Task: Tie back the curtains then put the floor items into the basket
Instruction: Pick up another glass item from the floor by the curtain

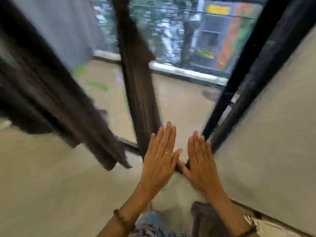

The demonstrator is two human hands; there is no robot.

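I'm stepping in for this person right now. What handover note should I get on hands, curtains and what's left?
Left hand: open, flat, holding nothing.
Right hand: open, flat, holding nothing.
Dark curtains: one hangs loose at left, one hangs narrow at the window's middle. No tie-back shows on either; the view is blurred.
Done: nothing that can be confirmed.
Left: tie both curtains, then gather floor items into the basket; neither is in view.

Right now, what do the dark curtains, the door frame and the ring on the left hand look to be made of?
Curtains: brown woven fabric, matte, hanging in soft folds; motion blur hides the weave. Door frame: black, slightly glossy, probably painted metal, possibly wood. Ring on the left hand: thin pale metal band, catching a glint.
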